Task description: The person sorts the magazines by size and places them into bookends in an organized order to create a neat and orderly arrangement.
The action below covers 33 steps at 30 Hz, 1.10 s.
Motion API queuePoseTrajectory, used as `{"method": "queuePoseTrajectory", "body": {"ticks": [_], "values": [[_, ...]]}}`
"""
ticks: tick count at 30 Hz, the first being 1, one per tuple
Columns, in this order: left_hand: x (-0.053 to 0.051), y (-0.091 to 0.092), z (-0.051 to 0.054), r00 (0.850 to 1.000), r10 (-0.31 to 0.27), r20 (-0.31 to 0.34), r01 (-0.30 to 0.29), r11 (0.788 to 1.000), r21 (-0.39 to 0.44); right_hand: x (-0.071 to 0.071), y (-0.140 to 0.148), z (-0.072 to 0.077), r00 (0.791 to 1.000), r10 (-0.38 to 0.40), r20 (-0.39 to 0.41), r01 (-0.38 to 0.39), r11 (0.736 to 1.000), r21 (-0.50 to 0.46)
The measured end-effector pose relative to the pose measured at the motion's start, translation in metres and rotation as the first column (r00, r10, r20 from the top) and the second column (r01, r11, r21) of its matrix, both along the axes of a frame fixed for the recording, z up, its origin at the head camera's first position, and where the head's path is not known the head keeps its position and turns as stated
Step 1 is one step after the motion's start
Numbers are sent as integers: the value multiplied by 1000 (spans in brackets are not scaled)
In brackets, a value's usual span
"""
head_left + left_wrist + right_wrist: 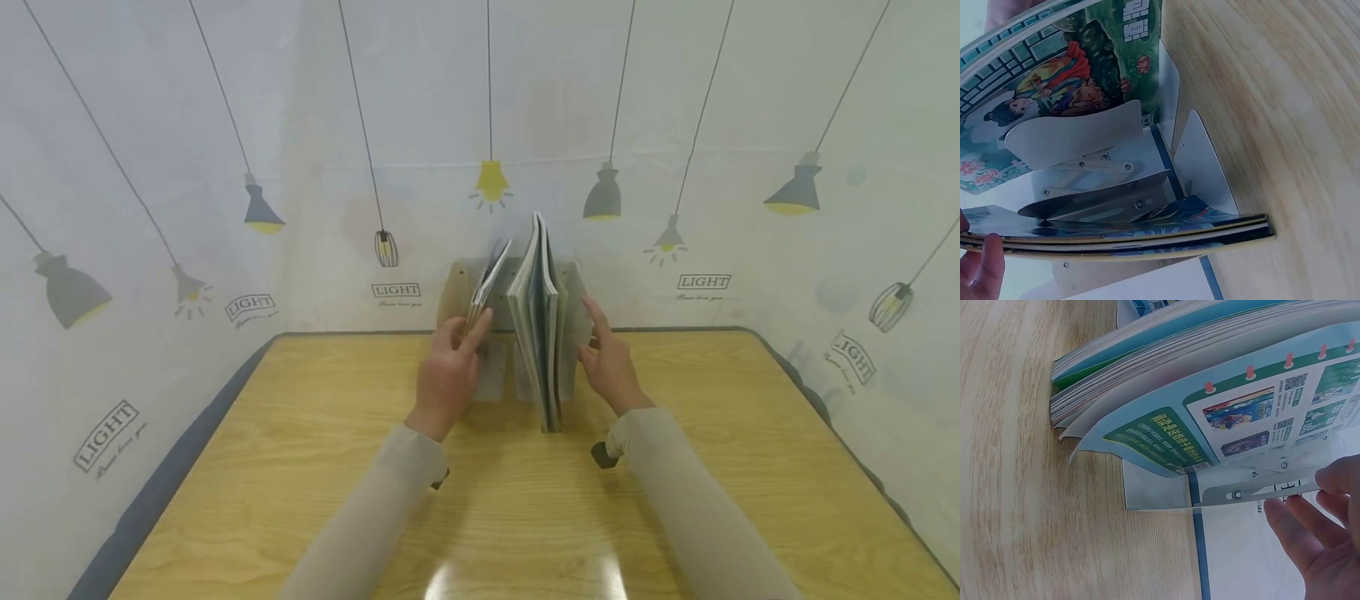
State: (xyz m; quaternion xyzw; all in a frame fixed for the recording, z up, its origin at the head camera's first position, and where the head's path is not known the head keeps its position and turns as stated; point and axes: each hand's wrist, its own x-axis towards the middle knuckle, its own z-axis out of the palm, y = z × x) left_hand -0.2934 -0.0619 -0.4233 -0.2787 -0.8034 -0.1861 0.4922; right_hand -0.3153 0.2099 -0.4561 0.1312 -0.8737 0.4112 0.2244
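A pale metal bookend (491, 379) with upright dividers stands at the table's back edge. My left hand (447, 375) grips thin books (489, 277) that stand on edge, leaning slightly, in its left part; these books (1147, 237) touch the table at their lower corner in the left wrist view. Thicker paperbacks (534, 292) with an illustrated cover (1054, 81) stand upright in the right part, their pages fanned a little. At the right end, my right hand (611, 367) pinches the outer divider (1254, 492) between thumb and fingers, beside the green-and-blue back cover (1172, 434).
The wood-grain table (337, 500) extends around the bookend. Behind it hangs a white cloth (330, 275) printed with lamps, reaching along both sides. Dark straps show at both wrists.
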Motion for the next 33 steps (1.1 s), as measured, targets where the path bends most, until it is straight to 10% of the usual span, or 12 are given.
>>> {"method": "queuePoseTrajectory", "body": {"ticks": [18, 33], "values": [[-7, -15, -1, 999, 40, 21, -45, 946, 322, 0, 1, -1, 1000, -5, 6, 5, 1000, -1], [-6, -13, -6, 998, 10, 69, -36, 916, 399, 0, 1, 0, 1000, 5, 13, -5, 1000, -8]]}}
